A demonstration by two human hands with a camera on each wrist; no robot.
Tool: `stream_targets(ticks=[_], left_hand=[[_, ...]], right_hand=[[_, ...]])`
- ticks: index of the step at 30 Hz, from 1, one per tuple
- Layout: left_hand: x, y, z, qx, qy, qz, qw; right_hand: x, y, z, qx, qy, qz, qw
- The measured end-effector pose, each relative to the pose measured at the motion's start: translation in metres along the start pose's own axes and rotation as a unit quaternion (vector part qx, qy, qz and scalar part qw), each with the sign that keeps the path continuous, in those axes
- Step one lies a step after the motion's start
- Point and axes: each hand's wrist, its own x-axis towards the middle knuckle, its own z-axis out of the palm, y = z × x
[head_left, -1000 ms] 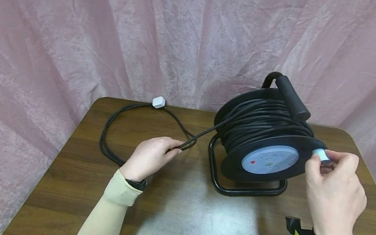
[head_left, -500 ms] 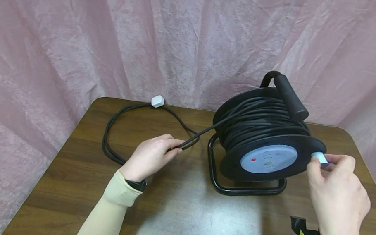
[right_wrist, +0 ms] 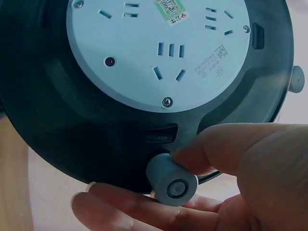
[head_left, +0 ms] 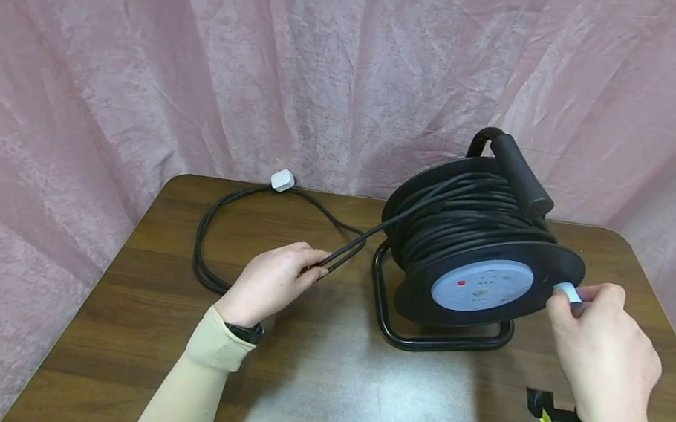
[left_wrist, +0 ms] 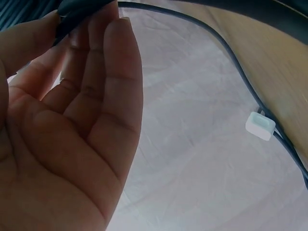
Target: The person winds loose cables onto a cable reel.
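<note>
A black cable reel [head_left: 479, 221] stands on a tubular frame at the right of the table, wound with many turns of black cable [head_left: 367, 235]. My left hand [head_left: 271, 282] pinches the cable between thumb and fingertips, left of the reel; the cable runs taut from there to the drum. With thumb and fingers my right hand [head_left: 607, 356] grips the pale winding knob [head_left: 568, 291] at the rim of the reel's side disc. In the right wrist view the knob [right_wrist: 172, 180] sits below the round socket panel [right_wrist: 163, 53].
Loose cable loops across the table's left side, ending by a white plug [head_left: 282, 180] near the back edge. The reel's black carrying handle [head_left: 521, 175] juts up over the drum. A pink curtain [head_left: 339, 53] hangs behind the wooden table [head_left: 103, 351].
The right hand, still gripping the knob, has shifted slightly down and the socket panel has turned a little. The loose loop at left has drawn slightly rightward; the left hand stays nearly in place.
</note>
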Motion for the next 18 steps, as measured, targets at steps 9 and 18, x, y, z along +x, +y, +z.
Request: stream_targets(ticks=[9, 18], left_hand=[[0.0003, 0.0010, 0.0002, -0.002, -0.010, -0.010, 0.9999], [0.0003, 0.0000, 0.0020, -0.007, -0.022, -0.019, 0.9996]], right_hand=[[0.0024, 0.0033, 0.0008, -0.020, -0.021, -0.004, 1.000], [0.0012, 0.0047, 0.0007, -0.029, -0.049, -0.011, 0.998]])
